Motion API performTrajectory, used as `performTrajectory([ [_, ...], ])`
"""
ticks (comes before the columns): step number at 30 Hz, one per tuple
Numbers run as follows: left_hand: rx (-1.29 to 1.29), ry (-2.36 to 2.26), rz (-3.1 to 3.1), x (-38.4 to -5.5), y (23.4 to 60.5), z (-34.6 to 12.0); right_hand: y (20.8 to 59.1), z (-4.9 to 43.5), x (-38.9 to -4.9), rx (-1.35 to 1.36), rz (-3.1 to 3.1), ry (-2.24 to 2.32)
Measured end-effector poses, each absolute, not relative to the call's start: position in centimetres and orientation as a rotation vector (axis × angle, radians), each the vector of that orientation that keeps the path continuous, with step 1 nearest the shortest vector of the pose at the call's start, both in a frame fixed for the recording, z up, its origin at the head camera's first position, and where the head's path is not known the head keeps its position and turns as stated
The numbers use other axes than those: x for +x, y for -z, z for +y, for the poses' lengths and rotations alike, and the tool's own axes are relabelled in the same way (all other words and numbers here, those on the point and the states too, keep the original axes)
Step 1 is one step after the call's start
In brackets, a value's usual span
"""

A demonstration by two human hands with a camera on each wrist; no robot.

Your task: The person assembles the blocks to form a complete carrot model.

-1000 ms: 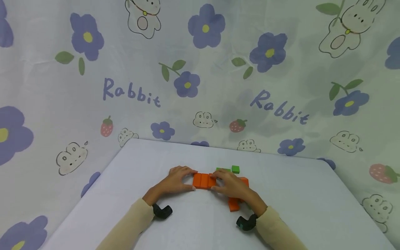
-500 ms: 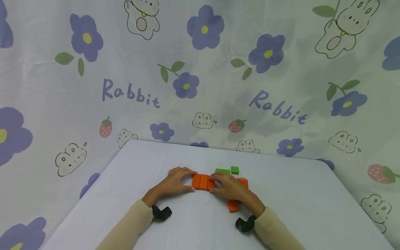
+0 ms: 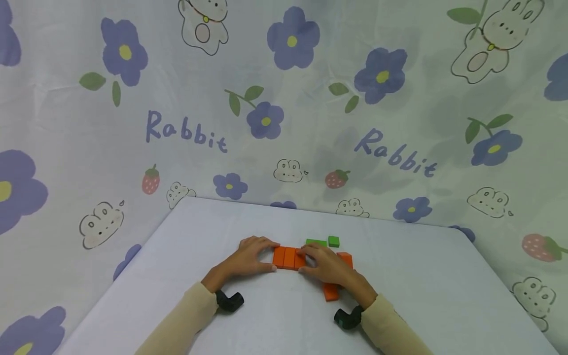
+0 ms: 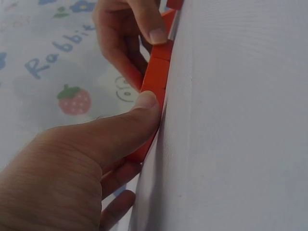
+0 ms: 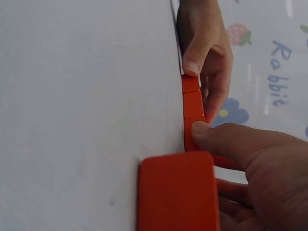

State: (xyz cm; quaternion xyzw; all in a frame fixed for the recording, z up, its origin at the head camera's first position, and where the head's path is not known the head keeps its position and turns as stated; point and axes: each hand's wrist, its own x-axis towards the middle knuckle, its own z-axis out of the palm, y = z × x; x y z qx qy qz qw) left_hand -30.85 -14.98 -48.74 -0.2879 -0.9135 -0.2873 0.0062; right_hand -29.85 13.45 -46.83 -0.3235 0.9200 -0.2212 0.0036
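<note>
Three orange blocks lie side by side in a touching row on the white table, the middle block [image 3: 289, 258] between the other two. My left hand [image 3: 248, 259] pinches the left block [image 3: 278, 257] with its thumb on the near end and fingers at the far end. At the other end of the row, my right hand [image 3: 327, 264] holds the right block [image 3: 300, 260] between thumb and fingers, covering part of it. The left wrist view shows the left thumb [image 4: 139, 108] pressed on orange wood. In the right wrist view, the right thumb [image 5: 204, 132] touches its block.
Behind my right hand lie a long green block [image 3: 316, 242] and a small green block [image 3: 334, 241]. More orange blocks, one farther back [image 3: 345, 259] and one nearer [image 3: 330, 292], are partly hidden by the right hand. A patterned curtain [image 3: 310, 143] hangs behind the table.
</note>
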Motion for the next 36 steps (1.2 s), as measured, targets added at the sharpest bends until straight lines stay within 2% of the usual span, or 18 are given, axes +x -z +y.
performTrajectory([
  [18, -0.894, 0.870, -2.865, -30.8, 48.7, -15.0, 46.0, 13.1, -29.7, -0.873, 2.850, 0.664],
  [30, -0.911, 0.866, -2.870, -31.2, 48.9, -14.6, 43.4, 16.1, -28.2, -1.070, 2.938, 0.863],
  [36, -0.896, 0.860, -2.873, -30.9, 48.8, -14.9, 42.7, 18.1, -27.0, -0.885, 2.915, 0.853],
])
